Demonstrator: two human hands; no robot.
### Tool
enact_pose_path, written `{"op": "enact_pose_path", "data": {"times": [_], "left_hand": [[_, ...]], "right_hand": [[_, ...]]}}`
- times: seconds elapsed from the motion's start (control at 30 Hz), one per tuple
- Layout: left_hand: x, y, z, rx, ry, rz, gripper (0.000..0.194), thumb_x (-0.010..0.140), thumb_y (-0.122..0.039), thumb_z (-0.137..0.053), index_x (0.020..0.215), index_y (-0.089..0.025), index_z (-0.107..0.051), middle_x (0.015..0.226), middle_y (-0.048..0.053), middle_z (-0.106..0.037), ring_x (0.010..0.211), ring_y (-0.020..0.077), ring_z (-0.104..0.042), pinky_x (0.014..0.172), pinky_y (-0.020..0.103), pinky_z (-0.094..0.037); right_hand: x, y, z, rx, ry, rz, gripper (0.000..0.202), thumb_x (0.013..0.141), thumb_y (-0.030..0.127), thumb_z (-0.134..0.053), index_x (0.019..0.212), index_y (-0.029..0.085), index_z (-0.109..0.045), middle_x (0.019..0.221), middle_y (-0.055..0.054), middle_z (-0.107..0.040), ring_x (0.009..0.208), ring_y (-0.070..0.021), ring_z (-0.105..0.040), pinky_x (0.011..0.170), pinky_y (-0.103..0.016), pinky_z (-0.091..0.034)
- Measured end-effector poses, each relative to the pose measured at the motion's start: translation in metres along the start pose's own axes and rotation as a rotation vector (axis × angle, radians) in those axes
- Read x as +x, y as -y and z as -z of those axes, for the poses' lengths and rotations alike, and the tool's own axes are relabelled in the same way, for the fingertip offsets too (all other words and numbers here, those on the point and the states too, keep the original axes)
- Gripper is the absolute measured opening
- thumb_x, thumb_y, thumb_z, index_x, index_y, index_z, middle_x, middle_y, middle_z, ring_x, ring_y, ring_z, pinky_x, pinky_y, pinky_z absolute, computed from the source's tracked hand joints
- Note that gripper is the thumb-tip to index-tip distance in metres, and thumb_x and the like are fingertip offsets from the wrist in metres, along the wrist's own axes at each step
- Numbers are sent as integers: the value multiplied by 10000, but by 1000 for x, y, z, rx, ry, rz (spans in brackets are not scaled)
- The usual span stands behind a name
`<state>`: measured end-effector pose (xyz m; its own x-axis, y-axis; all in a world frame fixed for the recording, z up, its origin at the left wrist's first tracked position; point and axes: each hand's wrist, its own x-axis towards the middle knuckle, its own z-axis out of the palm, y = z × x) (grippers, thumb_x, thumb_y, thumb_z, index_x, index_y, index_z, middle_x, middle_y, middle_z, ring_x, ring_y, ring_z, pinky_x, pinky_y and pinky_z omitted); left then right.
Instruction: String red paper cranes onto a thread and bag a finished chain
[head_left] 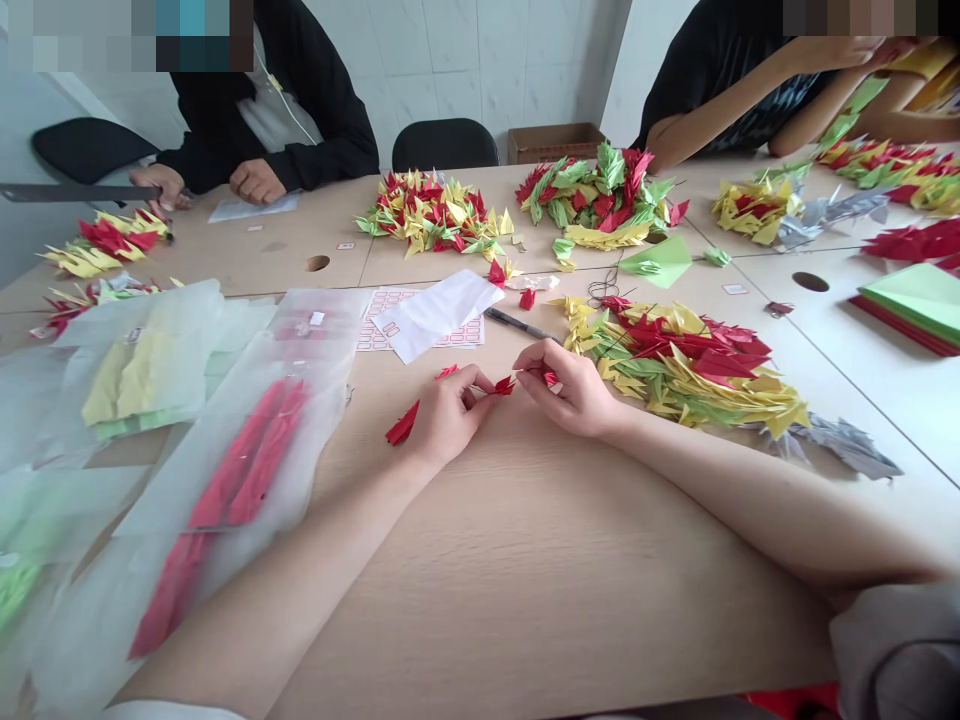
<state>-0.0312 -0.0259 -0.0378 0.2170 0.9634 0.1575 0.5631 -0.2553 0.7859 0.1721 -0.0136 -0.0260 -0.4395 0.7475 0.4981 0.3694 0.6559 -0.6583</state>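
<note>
Near the table's middle, my left hand (pixel 451 415) pinches a small red paper crane (pixel 503 386) between thumb and fingertips. My right hand (pixel 566 388) is just to its right, fingers pressed together close to the crane's tip; what they grip is too small to make out. A bit of red paper (pixel 551 379) shows at the right hand's fingers. Under and beside my left hand lies a strip of red folded paper (pixel 403 425), partly hidden by the hand. Right of my right hand rests a bundle of red, yellow and green paper cranes (pixel 697 365).
Clear plastic bags with red folded paper (pixel 251 455) and yellow paper (pixel 131 375) cover the left side. A black pen (pixel 517 323) and white paper (pixel 439 315) lie ahead. More crane piles (pixel 431 212) sit farther back. Two people (pixel 315 110) (pixel 720 100) work across the table.
</note>
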Motion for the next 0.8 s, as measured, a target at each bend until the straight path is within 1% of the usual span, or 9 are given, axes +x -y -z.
{"op": "enact_pose_path", "data": {"times": [0.07,0.13,0.23,0.3,0.33,0.47,0.6,0.8], "left_hand": [[0,-1,0,-11,4,2,169,841,-372,-669,787,-214,-640,618,-43,-631,472,103,-540,498,220,-401],[1,0,0,-91,-8,13,153,848,-357,-660,818,-210,-633,668,-26,-666,524,121,-606,521,225,-447],[3,4,-2,-269,-64,5,152,842,-336,-667,857,-193,-621,843,29,-726,749,172,-712,667,263,-554],[4,7,-3,-339,-102,-23,164,825,-326,-689,864,-183,-619,938,56,-733,879,196,-721,777,299,-578],[5,8,-4,-355,-112,-37,165,821,-319,-696,869,-180,-622,951,61,-733,910,201,-719,810,311,-580],[3,7,-5,-336,-129,-91,150,825,-306,-698,874,-177,-642,947,59,-735,903,194,-717,836,324,-589],[1,3,-4,-295,-141,-108,140,827,-312,-690,851,-181,-645,957,57,-736,895,194,-713,824,329,-599],[0,4,-4,-287,-130,-106,121,808,-279,-698,821,-180,-629,879,38,-727,824,179,-712,768,304,-603]], "right_hand": [[0,0,0,-7,-1,9,81,933,196,-463,996,194,-515,901,-46,-626,708,-118,-540,656,-236,-440],[0,-1,0,-29,6,-11,88,940,211,-455,993,194,-524,856,-36,-623,679,-116,-535,631,-227,-431],[0,-1,-1,-89,-8,-72,118,943,236,-461,1003,192,-553,689,19,-557,558,-96,-461,562,-206,-383],[0,-1,0,-129,-14,-96,149,940,245,-474,1018,190,-589,617,44,-510,513,-87,-425,544,-200,-361],[0,-1,0,-144,-8,-95,168,941,254,-480,1024,191,-611,597,50,-501,503,-85,-419,542,-200,-355],[0,0,1,-170,28,-57,231,955,317,-503,1036,197,-684,561,48,-498,495,-87,-413,548,-204,-348],[0,0,-1,-179,50,-69,251,937,369,-546,1051,206,-700,575,43,-508,513,-92,-425,552,-204,-350],[0,-3,-2,-214,74,-113,238,896,327,-588,1079,207,-681,574,54,-493,518,-91,-432,558,-200,-344]]}}
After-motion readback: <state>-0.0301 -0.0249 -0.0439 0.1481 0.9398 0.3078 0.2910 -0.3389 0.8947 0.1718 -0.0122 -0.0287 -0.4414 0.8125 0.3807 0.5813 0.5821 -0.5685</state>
